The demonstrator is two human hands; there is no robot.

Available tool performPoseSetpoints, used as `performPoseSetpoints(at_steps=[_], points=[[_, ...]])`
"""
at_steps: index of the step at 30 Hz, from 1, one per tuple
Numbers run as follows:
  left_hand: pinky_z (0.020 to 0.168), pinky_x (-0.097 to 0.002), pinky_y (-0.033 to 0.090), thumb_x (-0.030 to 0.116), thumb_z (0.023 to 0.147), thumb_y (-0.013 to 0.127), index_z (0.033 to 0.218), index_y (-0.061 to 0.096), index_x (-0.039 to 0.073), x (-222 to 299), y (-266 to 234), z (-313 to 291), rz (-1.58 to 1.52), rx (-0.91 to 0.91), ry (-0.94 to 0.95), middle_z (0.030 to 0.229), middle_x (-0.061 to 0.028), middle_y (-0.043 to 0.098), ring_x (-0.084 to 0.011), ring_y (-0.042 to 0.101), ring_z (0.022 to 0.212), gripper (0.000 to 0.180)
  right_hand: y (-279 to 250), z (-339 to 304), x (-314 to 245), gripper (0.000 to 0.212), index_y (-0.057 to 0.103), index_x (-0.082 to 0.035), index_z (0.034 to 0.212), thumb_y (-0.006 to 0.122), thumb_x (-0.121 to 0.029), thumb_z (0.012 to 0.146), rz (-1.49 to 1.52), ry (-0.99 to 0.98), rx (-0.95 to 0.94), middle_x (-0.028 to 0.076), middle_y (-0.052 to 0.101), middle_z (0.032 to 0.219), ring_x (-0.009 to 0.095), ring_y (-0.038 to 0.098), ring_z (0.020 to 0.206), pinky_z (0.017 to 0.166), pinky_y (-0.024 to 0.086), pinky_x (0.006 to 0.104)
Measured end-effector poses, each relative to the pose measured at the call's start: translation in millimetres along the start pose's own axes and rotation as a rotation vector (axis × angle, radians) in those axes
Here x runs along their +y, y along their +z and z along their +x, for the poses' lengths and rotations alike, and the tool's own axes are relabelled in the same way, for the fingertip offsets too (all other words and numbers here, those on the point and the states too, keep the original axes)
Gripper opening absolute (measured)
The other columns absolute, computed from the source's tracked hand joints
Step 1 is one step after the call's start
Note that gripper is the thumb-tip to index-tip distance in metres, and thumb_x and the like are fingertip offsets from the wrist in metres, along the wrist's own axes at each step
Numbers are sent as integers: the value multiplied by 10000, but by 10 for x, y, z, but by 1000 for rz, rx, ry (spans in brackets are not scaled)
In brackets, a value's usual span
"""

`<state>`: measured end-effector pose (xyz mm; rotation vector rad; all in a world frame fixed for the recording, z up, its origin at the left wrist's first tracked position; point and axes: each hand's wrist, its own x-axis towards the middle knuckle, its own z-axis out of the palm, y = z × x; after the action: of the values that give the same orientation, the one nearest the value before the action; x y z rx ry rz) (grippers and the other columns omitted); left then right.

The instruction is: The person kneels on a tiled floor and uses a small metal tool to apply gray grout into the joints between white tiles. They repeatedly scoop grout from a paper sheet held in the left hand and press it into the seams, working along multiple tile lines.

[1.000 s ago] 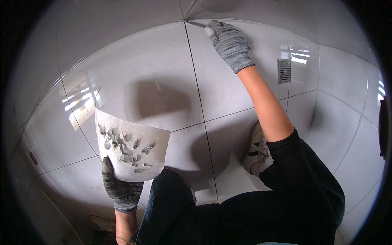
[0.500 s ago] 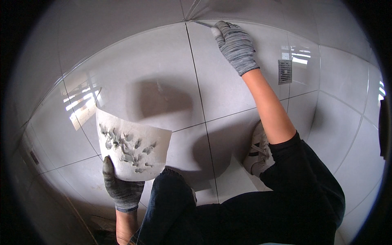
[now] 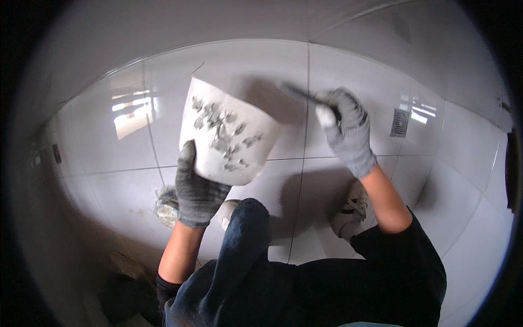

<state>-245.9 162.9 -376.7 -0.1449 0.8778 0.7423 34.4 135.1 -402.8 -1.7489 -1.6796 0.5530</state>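
Note:
My left hand (image 3: 199, 196), in a grey knit glove, grips the lower edge of a white, curved, card-like piece (image 3: 259, 150). Its thumb lies on the face, the other fingers are behind it. Dabs of grey paste (image 3: 218, 128) are scattered over that face. To the right, my gloved right hand (image 3: 348, 133) is closed around a slim dark spatula-like tool (image 3: 299, 92). The tool points left toward the white piece, apart from it; motion blurs its tip. Underneath both hands lies a floor of pale glossy tiles (image 3: 338, 65) with dark joints.
A square metal floor drain (image 3: 399, 123) is set in the tiles at right. Tiled walls (image 3: 229, 22) enclose the far side. A roll-like object (image 3: 166, 207) sits beside my left wrist. My right shoe (image 3: 353, 210) rests on the floor, and a dark bundle (image 3: 125, 294) lies at lower left.
My right hand has come back from the far floor-wall edge toward me, bringing the tool with it. My left hand has raised the white piece and shifted it right. The view has turned somewhat.

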Motion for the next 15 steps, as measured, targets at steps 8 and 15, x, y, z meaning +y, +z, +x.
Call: performPoseSetpoints(at_steps=[8, 15], points=[[997, -442, 394, 372, 928, 424, 1333, 371, 44, 40, 121, -42, -299, -222, 127, 1312, -174, 447, -295, 467, 1187, 524, 160, -237, -847, 298, 581, -27, 822, 445, -264, 939, 558, 392, -516, 105, 600, 707, 192, 598, 655, 627, 462, 309], [1016, -453, 365, 362, 931, 406, 1347, 348, 43, -169, 87, -32, -313, -334, 233, 1343, -179, 405, -308, 431, 1211, 527, 398, -493, -669, 262, 559, -11, 810, 489, -238, 921, 405, 305, -366, 104, 579, 674, 190, 532, 572, 570, 435, 310]])
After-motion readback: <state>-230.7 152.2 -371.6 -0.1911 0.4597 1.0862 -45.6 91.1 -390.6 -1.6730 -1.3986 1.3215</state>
